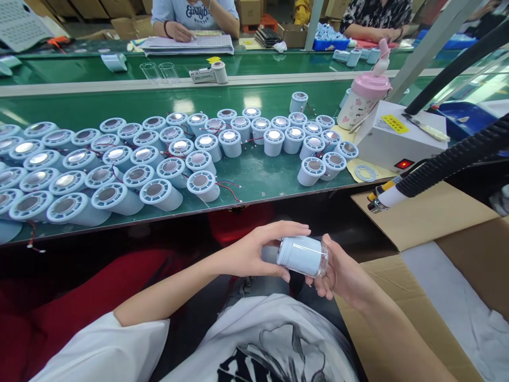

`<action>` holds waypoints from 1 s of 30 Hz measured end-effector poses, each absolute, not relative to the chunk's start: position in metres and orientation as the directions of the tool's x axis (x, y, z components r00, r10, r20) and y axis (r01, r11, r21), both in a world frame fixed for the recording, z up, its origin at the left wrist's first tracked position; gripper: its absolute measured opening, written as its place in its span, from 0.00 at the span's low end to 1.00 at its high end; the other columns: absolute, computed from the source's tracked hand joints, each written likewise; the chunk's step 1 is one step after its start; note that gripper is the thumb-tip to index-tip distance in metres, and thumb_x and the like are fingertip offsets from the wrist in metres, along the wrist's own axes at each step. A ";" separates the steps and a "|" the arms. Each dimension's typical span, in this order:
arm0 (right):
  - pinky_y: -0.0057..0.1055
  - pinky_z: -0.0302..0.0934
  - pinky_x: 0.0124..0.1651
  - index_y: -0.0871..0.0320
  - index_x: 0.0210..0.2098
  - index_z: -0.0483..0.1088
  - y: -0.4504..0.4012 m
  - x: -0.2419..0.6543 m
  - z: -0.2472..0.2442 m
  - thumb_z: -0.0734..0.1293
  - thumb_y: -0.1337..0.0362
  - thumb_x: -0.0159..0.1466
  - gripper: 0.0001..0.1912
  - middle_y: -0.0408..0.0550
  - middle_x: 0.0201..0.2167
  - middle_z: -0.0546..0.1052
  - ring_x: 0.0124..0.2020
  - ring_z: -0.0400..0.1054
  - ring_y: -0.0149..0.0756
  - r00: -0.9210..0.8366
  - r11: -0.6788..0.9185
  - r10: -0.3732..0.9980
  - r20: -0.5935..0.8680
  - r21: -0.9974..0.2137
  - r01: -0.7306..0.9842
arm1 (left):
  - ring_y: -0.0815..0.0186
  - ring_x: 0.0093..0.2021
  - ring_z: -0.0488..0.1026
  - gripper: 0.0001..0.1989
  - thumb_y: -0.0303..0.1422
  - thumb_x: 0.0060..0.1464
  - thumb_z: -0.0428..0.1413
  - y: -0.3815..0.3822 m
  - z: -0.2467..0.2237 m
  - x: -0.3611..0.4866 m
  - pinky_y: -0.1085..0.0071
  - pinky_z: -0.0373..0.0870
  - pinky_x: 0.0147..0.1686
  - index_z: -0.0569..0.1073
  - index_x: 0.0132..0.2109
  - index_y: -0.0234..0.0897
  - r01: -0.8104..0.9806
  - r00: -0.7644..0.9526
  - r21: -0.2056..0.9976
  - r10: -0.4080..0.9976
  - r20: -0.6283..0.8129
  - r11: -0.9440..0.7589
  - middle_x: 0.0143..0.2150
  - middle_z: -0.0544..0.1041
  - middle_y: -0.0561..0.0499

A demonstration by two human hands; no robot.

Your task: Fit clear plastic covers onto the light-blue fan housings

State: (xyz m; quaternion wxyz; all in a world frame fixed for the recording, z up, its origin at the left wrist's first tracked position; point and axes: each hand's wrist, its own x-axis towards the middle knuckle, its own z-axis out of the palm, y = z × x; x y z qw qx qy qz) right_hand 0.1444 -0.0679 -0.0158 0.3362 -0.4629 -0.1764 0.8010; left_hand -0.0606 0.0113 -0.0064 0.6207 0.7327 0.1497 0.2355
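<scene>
The left hand curled around one end of a blue cylinder, fingers above, thumb below; the right hand gripped its other end, over a clear sleeve. The cylinder lay sideways between both hands. Beyond them, blue units stood on a green bench. Right of the hands was an open carton.

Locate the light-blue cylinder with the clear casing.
Head view, right of centre: the cylinder is between left hand and right hand, below the long green tabletop in frame.
</scene>
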 end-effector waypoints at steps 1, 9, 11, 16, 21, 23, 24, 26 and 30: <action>0.16 0.59 0.12 0.63 0.28 0.70 -0.067 0.144 -0.016 0.46 0.48 0.70 0.32 0.50 0.16 0.75 0.12 0.69 0.28 -0.344 -0.714 0.699 -0.627 -0.588 -0.379 | 0.55 0.64 0.60 0.37 0.28 0.44 0.66 0.011 -0.007 -0.060 0.61 0.65 0.58 0.65 0.61 0.45 -0.065 0.846 0.986 0.516 0.137 -0.155 0.64 0.64 0.43; 0.16 0.58 0.12 0.63 0.34 0.69 -0.066 0.146 -0.022 0.45 0.48 0.70 0.31 0.49 0.16 0.74 0.12 0.68 0.28 -0.324 -0.704 0.708 -0.628 -0.590 -0.395 | 0.54 0.60 0.65 0.37 0.29 0.43 0.67 0.015 -0.006 -0.056 0.58 0.66 0.56 0.65 0.61 0.41 0.005 0.854 0.998 0.519 0.032 -0.070 0.61 0.66 0.40; 0.16 0.57 0.12 0.63 0.33 0.69 -0.064 0.149 -0.026 0.46 0.48 0.70 0.30 0.49 0.16 0.74 0.12 0.68 0.28 -0.319 -0.689 0.723 -0.613 -0.598 -0.410 | 0.54 0.60 0.65 0.37 0.29 0.43 0.67 0.019 -0.007 -0.053 0.58 0.65 0.57 0.65 0.61 0.40 -0.001 0.861 0.999 0.508 0.028 -0.053 0.61 0.66 0.40; 0.18 0.53 0.11 0.63 0.32 0.70 -0.051 0.162 -0.044 0.47 0.48 0.68 0.30 0.48 0.14 0.72 0.10 0.61 0.27 -0.172 -0.554 0.801 -0.574 -0.599 -0.578 | 0.54 0.61 0.65 0.43 0.28 0.41 0.67 0.048 -0.022 -0.018 0.57 0.61 0.60 0.60 0.64 0.42 -0.057 0.871 0.998 0.488 0.048 0.004 0.64 0.64 0.40; 0.18 0.50 0.14 0.58 0.32 0.67 -0.036 0.184 -0.067 0.47 0.46 0.67 0.28 0.42 0.14 0.68 0.11 0.55 0.24 0.085 -0.350 0.845 -0.528 -0.666 -0.659 | 0.52 0.63 0.62 0.44 0.30 0.42 0.67 0.091 -0.039 0.051 0.56 0.61 0.60 0.59 0.65 0.35 -0.059 0.937 0.998 0.345 0.052 0.008 0.65 0.61 0.37; 0.20 0.48 0.13 0.57 0.30 0.66 -0.031 0.194 -0.075 0.50 0.42 0.64 0.27 0.41 0.14 0.66 0.11 0.53 0.25 0.160 -0.290 0.847 -0.506 -0.694 -0.659 | 0.51 0.61 0.64 0.42 0.32 0.41 0.67 0.105 -0.041 0.076 0.56 0.62 0.58 0.61 0.63 0.33 -0.048 0.958 0.998 0.281 0.055 -0.031 0.63 0.65 0.38; 0.20 0.47 0.13 0.57 0.29 0.65 -0.029 0.198 -0.078 0.51 0.41 0.63 0.27 0.40 0.14 0.66 0.11 0.52 0.25 0.191 -0.266 0.848 -0.495 -0.708 -0.654 | 0.52 0.59 0.66 0.40 0.32 0.41 0.67 0.110 -0.040 0.087 0.56 0.63 0.57 0.63 0.62 0.32 -0.048 0.965 0.997 0.255 0.059 -0.053 0.60 0.68 0.38; 0.20 0.46 0.13 0.56 0.30 0.64 -0.024 0.206 -0.082 0.50 0.41 0.63 0.27 0.40 0.14 0.65 0.11 0.52 0.25 0.240 -0.230 0.847 -0.474 -0.734 -0.639 | 0.53 0.54 0.70 0.36 0.32 0.42 0.66 0.117 -0.039 0.101 0.55 0.65 0.55 0.66 0.59 0.30 -0.051 0.975 0.995 0.210 0.068 -0.084 0.54 0.73 0.40; 0.20 0.48 0.14 0.56 0.32 0.65 -0.020 0.217 -0.083 0.48 0.44 0.65 0.26 0.40 0.14 0.66 0.12 0.56 0.26 0.275 -0.219 0.853 -0.443 -0.783 -0.582 | 0.56 0.52 0.71 0.33 0.31 0.42 0.66 0.118 -0.037 0.101 0.57 0.66 0.53 0.67 0.56 0.32 -0.051 0.973 0.991 0.219 0.077 -0.122 0.51 0.73 0.42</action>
